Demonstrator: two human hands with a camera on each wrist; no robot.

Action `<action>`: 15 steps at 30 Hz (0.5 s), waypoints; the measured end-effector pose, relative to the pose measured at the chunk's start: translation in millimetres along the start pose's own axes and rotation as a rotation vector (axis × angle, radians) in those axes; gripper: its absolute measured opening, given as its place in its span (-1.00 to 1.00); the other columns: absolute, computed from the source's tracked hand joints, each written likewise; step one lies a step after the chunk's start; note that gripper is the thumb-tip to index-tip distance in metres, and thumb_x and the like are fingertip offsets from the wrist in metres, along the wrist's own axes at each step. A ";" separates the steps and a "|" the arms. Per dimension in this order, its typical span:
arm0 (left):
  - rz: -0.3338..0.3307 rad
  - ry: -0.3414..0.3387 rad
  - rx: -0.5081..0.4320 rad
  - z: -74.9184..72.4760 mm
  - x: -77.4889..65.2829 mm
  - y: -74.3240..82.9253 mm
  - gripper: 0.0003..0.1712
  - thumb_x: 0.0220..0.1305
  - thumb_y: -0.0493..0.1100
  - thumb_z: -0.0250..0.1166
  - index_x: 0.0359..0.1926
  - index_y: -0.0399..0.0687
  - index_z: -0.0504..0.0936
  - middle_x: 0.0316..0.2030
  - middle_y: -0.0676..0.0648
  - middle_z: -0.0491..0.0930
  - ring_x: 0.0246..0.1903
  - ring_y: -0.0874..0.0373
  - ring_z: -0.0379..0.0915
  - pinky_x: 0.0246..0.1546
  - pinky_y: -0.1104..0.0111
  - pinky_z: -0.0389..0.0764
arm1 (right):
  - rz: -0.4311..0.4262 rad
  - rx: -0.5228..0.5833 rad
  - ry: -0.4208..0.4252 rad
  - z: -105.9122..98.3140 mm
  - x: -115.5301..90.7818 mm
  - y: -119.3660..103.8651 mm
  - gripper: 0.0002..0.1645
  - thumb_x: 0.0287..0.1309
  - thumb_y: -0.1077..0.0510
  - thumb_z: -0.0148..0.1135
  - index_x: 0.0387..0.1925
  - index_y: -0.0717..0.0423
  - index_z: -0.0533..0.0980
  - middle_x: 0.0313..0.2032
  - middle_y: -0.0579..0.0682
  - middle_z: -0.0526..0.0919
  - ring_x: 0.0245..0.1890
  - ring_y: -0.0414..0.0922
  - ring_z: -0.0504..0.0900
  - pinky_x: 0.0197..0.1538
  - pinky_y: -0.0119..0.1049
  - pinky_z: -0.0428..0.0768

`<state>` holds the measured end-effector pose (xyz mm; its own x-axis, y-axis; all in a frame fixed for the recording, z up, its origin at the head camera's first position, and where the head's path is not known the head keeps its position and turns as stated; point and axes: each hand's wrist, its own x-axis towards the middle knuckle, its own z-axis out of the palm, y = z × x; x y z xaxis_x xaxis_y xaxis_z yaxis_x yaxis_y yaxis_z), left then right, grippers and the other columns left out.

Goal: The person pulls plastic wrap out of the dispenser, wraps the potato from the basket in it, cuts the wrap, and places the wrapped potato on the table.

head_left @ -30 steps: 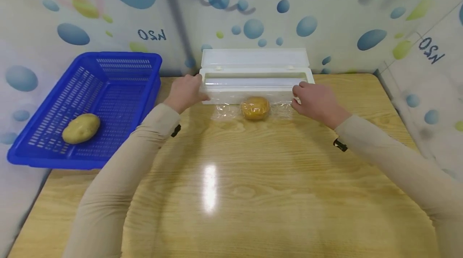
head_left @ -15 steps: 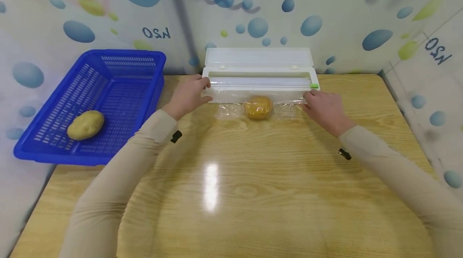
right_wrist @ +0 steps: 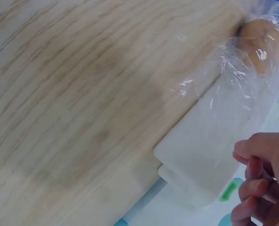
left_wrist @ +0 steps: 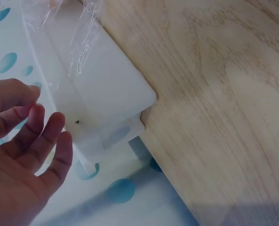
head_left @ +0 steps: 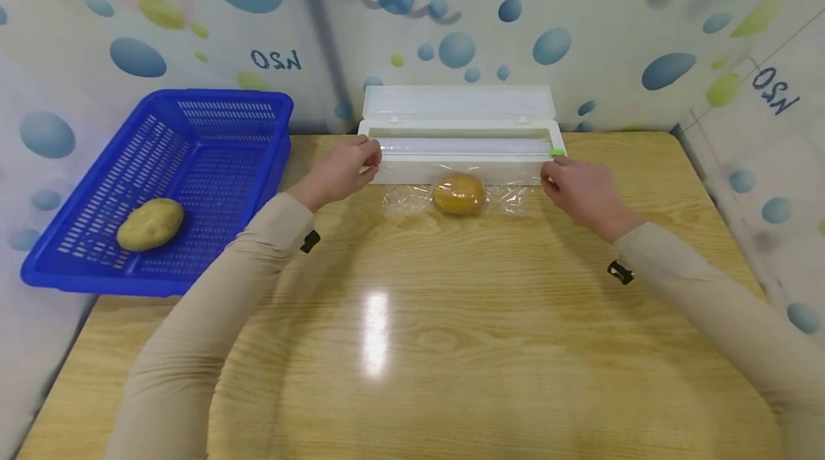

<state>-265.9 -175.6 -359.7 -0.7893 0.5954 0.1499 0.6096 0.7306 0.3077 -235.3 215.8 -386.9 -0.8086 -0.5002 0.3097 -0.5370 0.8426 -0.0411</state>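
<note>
Left hand [head_left: 341, 169] and right hand [head_left: 585, 193] bend their fingers — pinching plastic film [head_left: 510, 198] or not, I cannot tell — near opposite ends of the cling-film dispenser [head_left: 460, 125], the film-covered potato-like item [head_left: 459, 195] lying before its middle.

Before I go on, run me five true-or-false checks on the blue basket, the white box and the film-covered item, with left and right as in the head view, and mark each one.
1. The blue basket stands left of the white box. True.
2. The lid of the white box is closed. False: it is raised open, leaving the roll exposed.
3. Clear film covers the yellowish item on the near side of the white box. True.
4. The green slider sits at the left end of the white box. False: it is at the right end.
5. Exactly one potato lies in the blue basket. True.
</note>
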 end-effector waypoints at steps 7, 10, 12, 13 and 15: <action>0.089 0.007 -0.108 6.2 -3.3 -3.1 -0.82 0.17 -0.49 0.17 -0.38 -0.22 0.35 -0.42 -0.15 0.41 -0.38 -0.04 0.38 -0.31 0.19 0.43 | -0.151 0.001 -0.056 -3.7 -5.3 2.8 -0.87 0.05 0.29 0.32 -0.43 0.13 0.49 -0.48 0.01 0.46 -0.70 -0.12 0.35 -0.69 -0.23 0.31; 0.097 -0.045 -0.173 11.0 -4.5 -2.9 -0.85 0.18 -0.44 0.18 -0.28 -0.26 0.37 -0.40 -0.14 0.39 -0.37 -0.03 0.36 -0.29 0.20 0.41 | -0.259 0.015 -0.053 1.1 -6.5 4.2 -0.84 0.01 0.30 0.33 -0.40 0.15 0.47 -0.40 0.07 0.46 -0.64 -0.07 0.38 -0.62 -0.20 0.39; 0.072 -0.089 -0.196 14.0 -4.0 -1.0 -0.79 0.25 -0.33 0.21 -0.14 -0.30 0.39 -0.41 -0.12 0.39 -0.41 0.00 0.33 -0.32 0.21 0.39 | -0.317 0.054 -0.035 4.6 -6.5 4.7 -0.82 -0.02 0.33 0.33 -0.41 0.15 0.46 -0.34 0.10 0.47 -0.55 -0.03 0.42 -0.54 -0.16 0.43; 0.056 -0.111 -0.200 15.0 -3.2 0.8 -0.72 0.29 -0.26 0.22 -0.05 -0.31 0.40 -0.42 -0.12 0.39 -0.43 0.02 0.32 -0.34 0.22 0.38 | -0.336 0.065 -0.033 5.9 -6.1 4.8 -0.81 -0.02 0.34 0.33 -0.42 0.15 0.44 -0.31 0.12 0.47 -0.50 -0.01 0.44 -0.50 -0.13 0.44; 0.032 -0.146 -0.189 16.3 -1.0 4.9 -0.56 0.31 -0.13 0.26 0.07 -0.32 0.40 -0.47 -0.08 0.41 -0.50 0.07 0.31 -0.38 0.24 0.38 | -0.364 0.092 -0.050 7.3 -4.5 4.9 -0.79 -0.02 0.35 0.32 -0.45 0.13 0.41 -0.26 0.13 0.49 -0.39 0.01 0.47 -0.42 -0.08 0.46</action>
<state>-261.0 -167.2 -373.7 -0.7423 0.6694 0.0296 0.5988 0.6429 0.4776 -236.1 220.7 -395.5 -0.5707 -0.7746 0.2727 -0.8087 0.5878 -0.0228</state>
